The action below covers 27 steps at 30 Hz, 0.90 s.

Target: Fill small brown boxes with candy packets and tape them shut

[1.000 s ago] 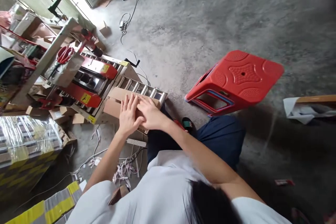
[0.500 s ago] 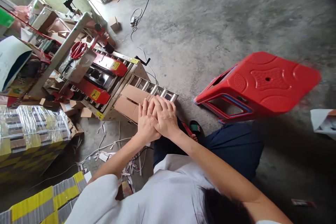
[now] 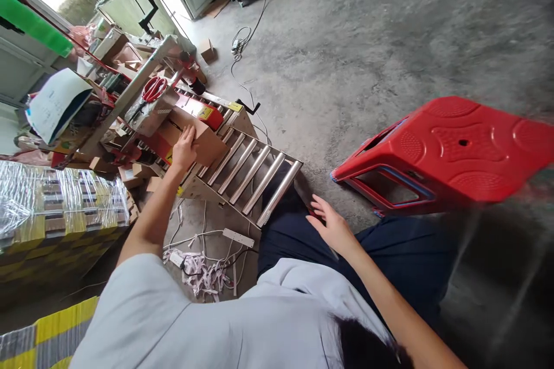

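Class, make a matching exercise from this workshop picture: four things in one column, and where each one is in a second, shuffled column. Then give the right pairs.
Things:
1. cardboard box
2. scissors
3. red stool
4. power strip

Places:
A. tipped over on the concrete floor
B. on the floor under the rollers' near end
C. under the left hand, on the machine
D. up on the machine's frame

Pairs: 1-C, 2-D, 3-A, 4-B

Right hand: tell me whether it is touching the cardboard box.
No, the right hand hangs open above the dark trousers, while only the left hand presses the cardboard box on the rollers.
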Available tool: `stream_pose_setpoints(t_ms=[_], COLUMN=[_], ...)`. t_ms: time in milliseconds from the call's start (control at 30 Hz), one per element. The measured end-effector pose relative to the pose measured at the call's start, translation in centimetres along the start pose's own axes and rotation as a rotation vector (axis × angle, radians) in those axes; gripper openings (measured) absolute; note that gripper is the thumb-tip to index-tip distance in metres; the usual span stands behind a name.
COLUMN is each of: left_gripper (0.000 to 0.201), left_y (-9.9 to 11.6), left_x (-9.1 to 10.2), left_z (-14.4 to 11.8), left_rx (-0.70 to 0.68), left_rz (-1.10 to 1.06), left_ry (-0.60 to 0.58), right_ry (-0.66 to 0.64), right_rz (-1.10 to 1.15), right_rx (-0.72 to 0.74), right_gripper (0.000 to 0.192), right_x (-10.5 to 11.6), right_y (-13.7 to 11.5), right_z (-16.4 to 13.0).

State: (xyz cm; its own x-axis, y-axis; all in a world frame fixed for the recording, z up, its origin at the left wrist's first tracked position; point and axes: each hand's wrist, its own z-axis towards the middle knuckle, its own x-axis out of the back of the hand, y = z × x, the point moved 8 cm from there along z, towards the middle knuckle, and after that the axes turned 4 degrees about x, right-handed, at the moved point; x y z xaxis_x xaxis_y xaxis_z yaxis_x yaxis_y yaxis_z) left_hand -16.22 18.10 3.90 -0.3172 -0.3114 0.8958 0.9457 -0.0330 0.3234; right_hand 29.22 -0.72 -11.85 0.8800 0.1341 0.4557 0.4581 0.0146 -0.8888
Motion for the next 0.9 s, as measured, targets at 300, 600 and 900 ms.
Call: stream_pose_setpoints(t_ms=[300, 600, 900], left_gripper=[0.048, 0.048, 0.060], left_y=[29.4, 50.8, 63.2], left_x=[-18.4, -23.4, -20.4], left_z=[-14.4, -26.9, -36.0], left_rx=[-0.602, -1.073, -1.004], left_rz=[-0.414, -0.677, -0.878], left_ry=[-0.259, -0.922, -1.242], right_ry=[0.281, 1.149, 1.435], right_rz=[-0.169, -0.819, -0.986], right_rx=[-0.103, -0.125, -1.161], right_gripper=[0.037, 0.019, 0.023], right_x=[9.4, 22.5, 22.5], right_y=[-1.5, -14.7, -9.9], right_z=[-10.7, -33.9, -52.9])
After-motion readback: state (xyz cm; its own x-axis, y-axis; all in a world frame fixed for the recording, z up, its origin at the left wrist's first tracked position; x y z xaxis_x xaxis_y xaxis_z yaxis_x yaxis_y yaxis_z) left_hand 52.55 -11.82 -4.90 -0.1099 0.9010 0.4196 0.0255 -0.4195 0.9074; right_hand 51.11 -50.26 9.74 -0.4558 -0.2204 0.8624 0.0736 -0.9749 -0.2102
